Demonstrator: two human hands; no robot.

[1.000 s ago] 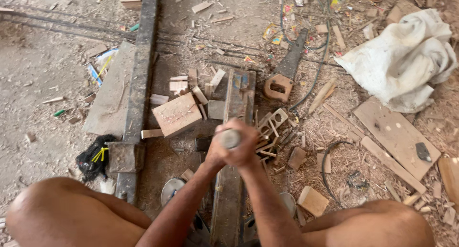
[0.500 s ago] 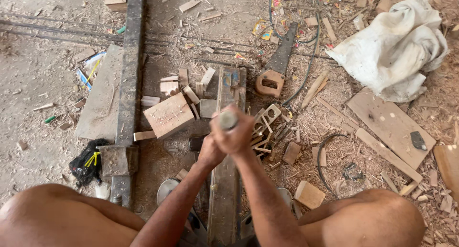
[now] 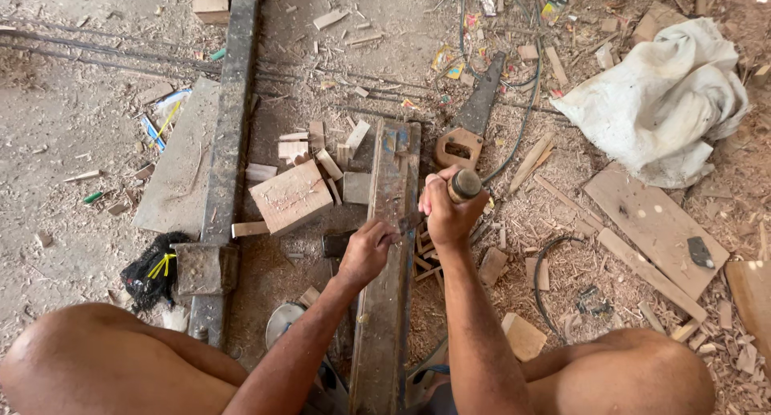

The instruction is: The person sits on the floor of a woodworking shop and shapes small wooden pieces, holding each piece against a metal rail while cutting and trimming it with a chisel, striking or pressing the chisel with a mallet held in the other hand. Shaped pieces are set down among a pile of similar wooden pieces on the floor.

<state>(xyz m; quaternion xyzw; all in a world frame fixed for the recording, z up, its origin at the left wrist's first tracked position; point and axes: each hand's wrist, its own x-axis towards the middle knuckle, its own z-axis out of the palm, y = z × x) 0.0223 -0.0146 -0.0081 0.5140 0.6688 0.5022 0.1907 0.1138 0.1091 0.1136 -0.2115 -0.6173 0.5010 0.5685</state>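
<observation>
My right hand [image 3: 446, 210] grips a tool with a round wooden handle [image 3: 464, 185], held upright over the right edge of a long dark plank [image 3: 389, 303] that runs between my knees. My left hand [image 3: 366, 250] rests on the same plank just left of the tool, fingers curled at its tip; whether it pinches anything I cannot tell. A small dark piece [image 3: 411, 221] shows between the two hands. A square wooden block [image 3: 291, 197] lies to the left of the plank.
A dark steel beam [image 3: 227, 142] runs along the left. Small wood offcuts [image 3: 321, 150], shavings and boards [image 3: 654, 226] litter the floor. A hand saw [image 3: 470, 122] and a white cloth [image 3: 662, 102] lie at the upper right, a black bundle [image 3: 151, 269] at the left.
Both hands were clasped together on the handle; now my left hand has dropped to the plank beside the tool tip. My right hand keeps the handle.
</observation>
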